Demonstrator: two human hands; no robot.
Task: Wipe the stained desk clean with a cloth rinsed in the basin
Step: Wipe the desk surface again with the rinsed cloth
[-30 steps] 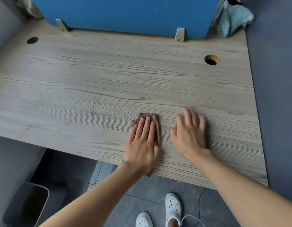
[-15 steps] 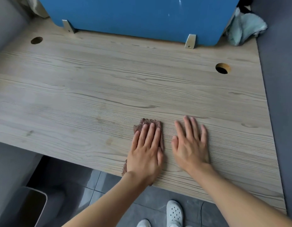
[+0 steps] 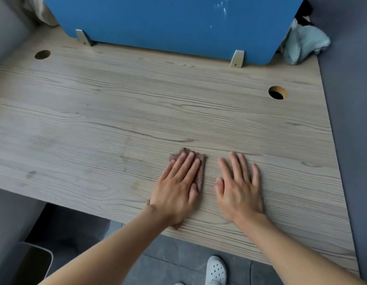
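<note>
Your left hand [image 3: 176, 188] pressed the brown cloth [image 3: 200, 171] flat, fingers straight, near the front edge of the desk [image 3: 137, 112]. Your right hand [image 3: 239, 188] lay open on the wood beside it. Cloth judged soft, limp and light: drive it by palm pressure.

cloth [image 3: 199, 173]: brown, flat, near front edge | desk [image 3: 116, 124]: light woodgrain, faint smudges

My left hand [image 3: 174, 192] pushed the brown nubbly cloth [image 3: 200, 171] a little forward over the pale wood-grain bench [image 3: 96, 130], away from me. Cloth's trailing end hung past the near edge a second ago; now it sits about at the edge. Right hand [image 3: 239, 192] drifted slightly left early on. View tipped up: more blue divider panel [image 3: 158, 21], less grey tiled floor [image 3: 178, 264].
</note>
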